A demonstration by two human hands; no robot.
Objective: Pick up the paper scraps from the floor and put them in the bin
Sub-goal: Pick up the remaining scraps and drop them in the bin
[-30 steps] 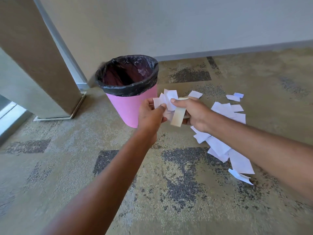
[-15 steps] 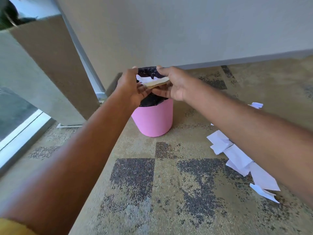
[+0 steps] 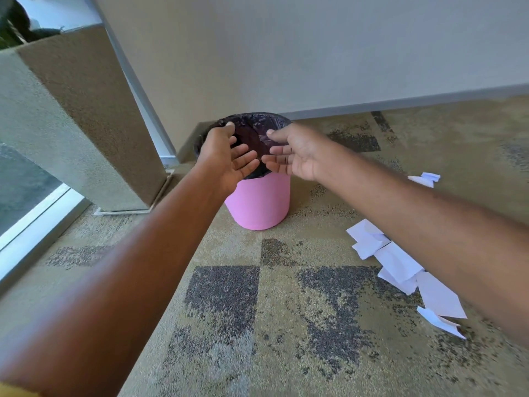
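above the bin (image 3: pixel 259 202) rim, left hand (image 3: pixel 229 156) and right hand (image 3: pixel 294 153) grip wide, empty.

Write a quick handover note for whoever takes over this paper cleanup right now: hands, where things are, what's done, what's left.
Left hand: open, empty, over the bin mouth.
Right hand: open, empty, also over the bin.
Pink bin with black liner stands by the wall.
Done: no scrap is in either hand; the bin's contents cannot be seen.
Left: paper scraps on the carpet right of the bin, plus one scrap farther back.
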